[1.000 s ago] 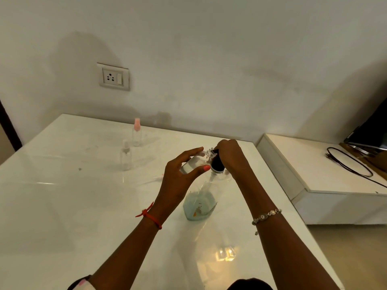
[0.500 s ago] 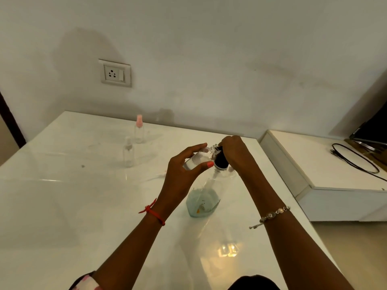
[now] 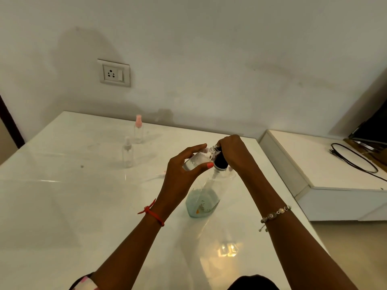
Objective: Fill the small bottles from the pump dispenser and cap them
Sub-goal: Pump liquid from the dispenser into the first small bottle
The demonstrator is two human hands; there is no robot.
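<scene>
The left hand [image 3: 180, 174] pinches the small bottle [image 3: 196, 160] between thumb and fingers, tilted with its mouth at the pump dispenser's [image 3: 207, 191] spout. The right hand [image 3: 232, 151] curls over the pump head, probably pressing. The bottle looks light, slick and thin-walled, so hold it mid-body, gently.

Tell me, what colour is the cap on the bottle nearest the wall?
Pink. The cap on that far bottle shows clearly in the head view.
</scene>
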